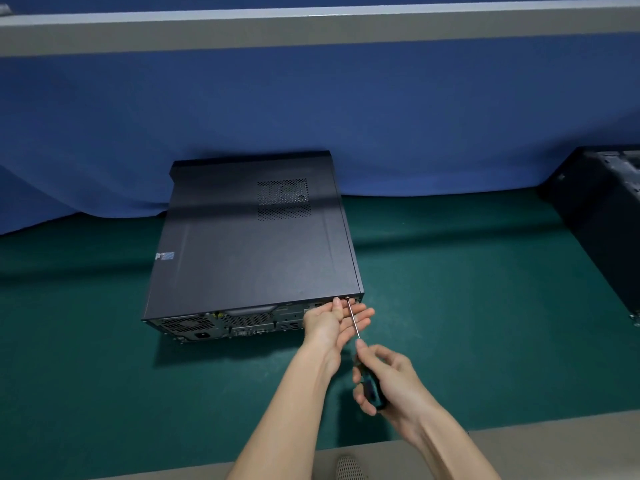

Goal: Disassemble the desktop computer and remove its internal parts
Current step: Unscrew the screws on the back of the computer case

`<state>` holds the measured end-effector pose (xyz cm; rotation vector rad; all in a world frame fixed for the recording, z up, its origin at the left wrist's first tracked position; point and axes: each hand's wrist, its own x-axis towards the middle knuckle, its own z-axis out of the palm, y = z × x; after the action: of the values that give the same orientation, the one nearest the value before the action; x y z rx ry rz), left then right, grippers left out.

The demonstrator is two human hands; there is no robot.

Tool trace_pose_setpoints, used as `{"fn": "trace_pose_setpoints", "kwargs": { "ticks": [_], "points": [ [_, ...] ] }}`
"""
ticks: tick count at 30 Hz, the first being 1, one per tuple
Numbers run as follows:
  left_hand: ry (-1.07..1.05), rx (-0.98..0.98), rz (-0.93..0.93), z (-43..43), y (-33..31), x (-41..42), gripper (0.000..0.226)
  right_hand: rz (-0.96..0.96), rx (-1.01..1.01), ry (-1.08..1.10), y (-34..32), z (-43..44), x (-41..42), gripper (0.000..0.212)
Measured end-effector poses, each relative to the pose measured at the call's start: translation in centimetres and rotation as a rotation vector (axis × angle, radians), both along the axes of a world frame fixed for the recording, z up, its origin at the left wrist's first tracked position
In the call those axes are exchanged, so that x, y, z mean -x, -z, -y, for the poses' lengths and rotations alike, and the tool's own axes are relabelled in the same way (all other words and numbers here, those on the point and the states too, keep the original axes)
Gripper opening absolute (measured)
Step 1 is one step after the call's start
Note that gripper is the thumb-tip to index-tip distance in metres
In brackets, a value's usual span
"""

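Both forearms reach forward; the left hand [334,322] is held flat (fingers straight), the right hand [388,379] curls round a screwdriver [371,388].

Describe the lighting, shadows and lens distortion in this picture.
Head view: dim, soft light, no glare; a dark shadow band crosses the flat black metal computer case and the green table mat; the case throws a soft shadow toward the viewer; the grey partition rail bows from wide-angle distortion; the right hand gripping the dark-handled screwdriver looks slightly soft.
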<state>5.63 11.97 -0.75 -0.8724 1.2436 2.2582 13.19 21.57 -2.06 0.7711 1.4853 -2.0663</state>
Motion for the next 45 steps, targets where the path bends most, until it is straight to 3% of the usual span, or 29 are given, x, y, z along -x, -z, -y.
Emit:
{"fn": "trace_pose_setpoints", "kwargs": {
  "ticks": [3, 6, 12, 16, 21, 25, 30, 35, 40, 45],
  "points": [
    [0.002, -0.003, 0.002, 0.0, -0.2, 0.0, 0.029, 0.012, -0.052, -0.016, 0.0, -0.2, 0.2, 0.039],
    [0.015, -0.001, 0.004, 0.1, -0.1, 0.1, 0.028, 0.054, 0.035, 0.025, 0.0, -0.3, 0.2, 0.046],
    [0.022, -0.009, 0.007, 0.2, 0.1, 0.1, 0.029, -0.018, -0.082, 0.003, 0.0, 0.0, -0.1, 0.038],
    [0.015, -0.031, 0.005, 0.4, 0.2, 0.1, 0.027, 0.038, 0.029, 0.027, 0.0, -0.1, -0.1, 0.044],
    [0.019, -0.042, -0.002, 0.3, 0.4, 0.1, 0.023, -0.054, -0.154, 0.011, -0.2, -0.3, -0.1, 0.035],
    [0.005, -0.056, 0.004, 0.3, 0.5, 0.1, 0.021, -0.034, -0.097, 0.013, -0.4, -0.2, 0.0, 0.038],
    [-0.007, -0.083, 0.005, 0.3, 0.7, 0.2, 0.021, -0.118, -0.283, 0.009, -0.3, -0.1, -0.3, 0.027],
    [-0.019, -0.108, 0.016, 0.3, 0.8, 0.3, 0.017, -0.102, -0.255, -0.019, -0.6, -0.2, -0.3, 0.031],
    [-0.007, -0.049, 0.025, 0.3, 1.2, 0.4, 0.01, -0.181, -0.368, -0.036, 0.0, -0.8, -0.8, 0.017],
    [0.079, 0.124, -0.037, 0.3, 2.7, -0.7, 0.01, -0.112, -0.347, 0.083, 1.4, -2.6, -1.6, 0.017]
  ]
}}
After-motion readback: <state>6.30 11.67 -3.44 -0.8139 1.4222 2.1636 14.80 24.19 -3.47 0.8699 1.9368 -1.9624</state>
